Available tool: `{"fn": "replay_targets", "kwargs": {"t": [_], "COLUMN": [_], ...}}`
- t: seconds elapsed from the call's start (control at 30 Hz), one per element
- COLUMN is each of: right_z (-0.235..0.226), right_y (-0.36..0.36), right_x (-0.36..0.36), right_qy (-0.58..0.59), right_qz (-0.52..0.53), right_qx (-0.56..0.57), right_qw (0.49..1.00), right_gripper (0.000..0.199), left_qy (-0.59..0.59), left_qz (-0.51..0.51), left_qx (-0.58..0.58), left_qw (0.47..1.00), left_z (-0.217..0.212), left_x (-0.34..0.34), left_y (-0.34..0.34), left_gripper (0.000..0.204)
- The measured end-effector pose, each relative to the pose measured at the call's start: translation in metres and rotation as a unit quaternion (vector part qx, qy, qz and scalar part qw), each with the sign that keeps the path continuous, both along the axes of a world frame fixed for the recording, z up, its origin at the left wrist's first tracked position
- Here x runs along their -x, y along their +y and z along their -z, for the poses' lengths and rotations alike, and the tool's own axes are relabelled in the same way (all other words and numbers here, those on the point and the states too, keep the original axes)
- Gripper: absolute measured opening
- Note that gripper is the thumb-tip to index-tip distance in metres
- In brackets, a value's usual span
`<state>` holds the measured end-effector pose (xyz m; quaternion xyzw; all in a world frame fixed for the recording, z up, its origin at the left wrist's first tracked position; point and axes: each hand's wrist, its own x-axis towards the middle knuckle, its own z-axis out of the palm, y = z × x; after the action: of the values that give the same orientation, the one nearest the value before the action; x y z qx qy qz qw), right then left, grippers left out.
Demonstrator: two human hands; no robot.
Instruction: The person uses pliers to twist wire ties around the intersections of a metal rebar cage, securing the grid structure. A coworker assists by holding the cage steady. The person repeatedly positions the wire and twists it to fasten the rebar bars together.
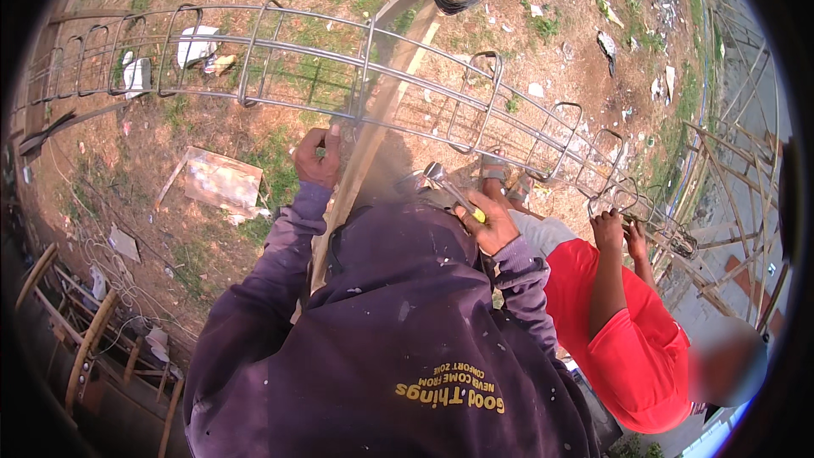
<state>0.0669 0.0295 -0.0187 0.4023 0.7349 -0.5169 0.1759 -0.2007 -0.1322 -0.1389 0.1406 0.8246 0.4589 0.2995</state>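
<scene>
A long steel rebar cage [297,44] with rectangular stirrups stretches across in front of me, resting on a wooden beam [367,148]. My left hand [318,159] is just below the cage's near bar, beside the beam. Its fingers are curled and the thumb points up; whatever they may hold is too small to see. Close to my body, my right hand [492,225] grips a metal hand tool [458,192] with a yellow handle end. The tool's rounded head points away, toward the cage, and is apart from it. Its exact kind is unclear.
At right, a co-worker in a red shirt [623,322] has both hands at the cage's right end. A coil of dark wire [454,2] hangs on the beam's far end. A board [223,180] and litter lie on the ground. Bamboo poles [91,335] stand at lower left.
</scene>
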Motion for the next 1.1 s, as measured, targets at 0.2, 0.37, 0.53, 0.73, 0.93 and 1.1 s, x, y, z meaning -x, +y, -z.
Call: {"fn": "replay_targets", "kwargs": {"t": [0.2, 0.37, 0.53, 0.73, 0.93, 1.1], "right_z": [0.046, 0.061, 0.07, 0.077, 0.085, 0.1], "right_y": [-0.029, -0.049, -0.059, -0.058, -0.056, -0.067], "right_x": [-0.093, -0.141, -0.171, -0.209, -0.241, -0.269], "right_qy": [0.135, 0.102, 0.225, 0.215, 0.292, 0.191], "right_qz": [0.202, 0.316, 0.388, 0.406, 0.394, 0.387], "right_qx": [0.156, 0.108, 0.075, 0.006, -0.034, -0.043], "right_qw": [0.957, 0.937, 0.891, 0.888, 0.87, 0.901], "right_gripper": [0.041, 0.033, 0.027, 0.026, 0.024, 0.024], "left_qy": [0.427, 0.35, 0.411, 0.393, 0.447, 0.204], "left_qz": [0.086, 0.079, 0.103, 0.111, 0.054, 0.223], "left_qx": [-0.058, -0.035, -0.085, -0.057, -0.056, 0.091], "left_qw": [0.898, 0.933, 0.902, 0.911, 0.891, 0.949], "left_z": [-0.021, 0.009, 0.039, 0.042, -0.001, 0.0], "left_x": [0.016, 0.008, 0.007, 0.013, -0.061, -0.14], "left_y": [0.05, 0.091, 0.085, 0.087, 0.116, 0.152], "left_gripper": [0.018, 0.033, 0.043, 0.046, 0.028, 0.041]}}
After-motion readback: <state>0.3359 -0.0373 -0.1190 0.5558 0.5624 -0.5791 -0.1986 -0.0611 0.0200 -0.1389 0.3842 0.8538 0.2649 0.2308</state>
